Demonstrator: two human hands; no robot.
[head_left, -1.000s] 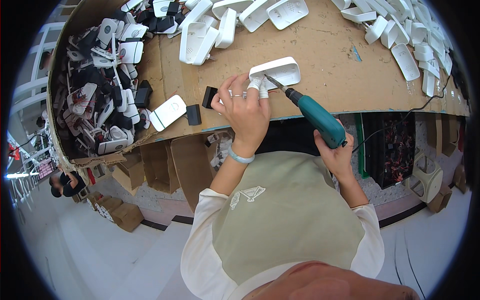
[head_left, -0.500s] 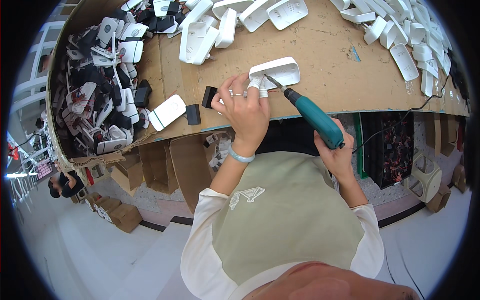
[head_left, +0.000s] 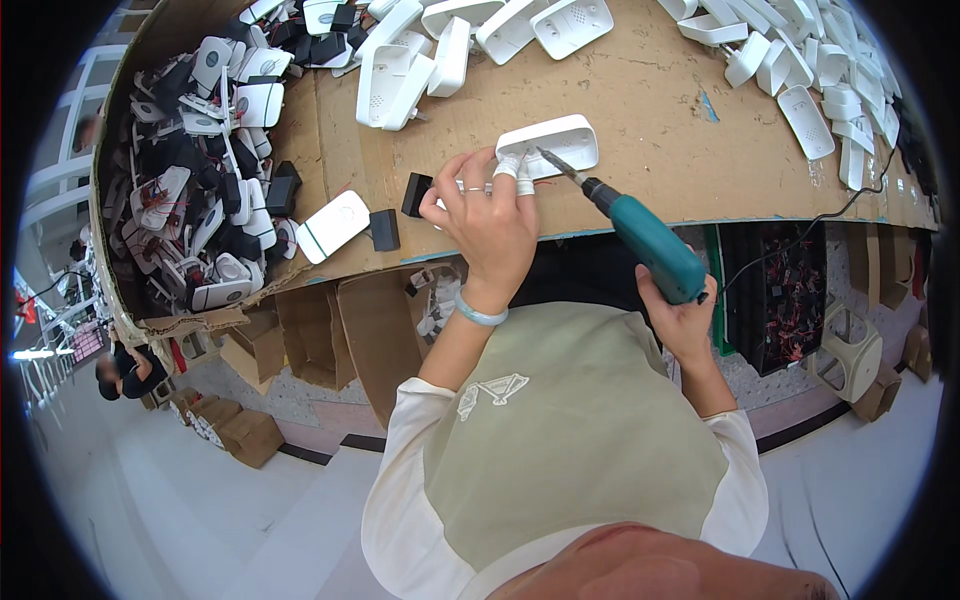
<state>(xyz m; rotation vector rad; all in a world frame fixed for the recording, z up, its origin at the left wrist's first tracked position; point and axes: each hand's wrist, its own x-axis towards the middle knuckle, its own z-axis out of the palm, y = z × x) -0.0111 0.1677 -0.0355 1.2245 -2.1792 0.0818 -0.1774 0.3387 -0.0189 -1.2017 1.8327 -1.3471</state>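
My left hand (head_left: 492, 228), some fingertips wrapped in white, curls over the near left end of a white plastic shell (head_left: 574, 143) and grips it. A black block (head_left: 417, 194) and part of a white piece show beside and under this hand; its fingers hide the rest. My right hand (head_left: 682, 322) is closed around a teal corded power tool (head_left: 655, 248) with a black nose. Its thin metal tip points into the shell; I cannot tell whether it touches. Left of my left hand lies a white cover (head_left: 335, 225) beside another black block (head_left: 384, 230).
A large cardboard box wall (head_left: 118, 180) surrounds a heap of white covers, black blocks and wires (head_left: 205, 180) at left. More white shells (head_left: 568, 28) lie at the back, with a pile (head_left: 825, 70) at far right. The cord (head_left: 800, 228) runs right. A stool (head_left: 850, 350) stands below.
My right hand has drawn the power tool slightly right and toward me, so its tip sits farther right in the shell. My left hand has barely moved.
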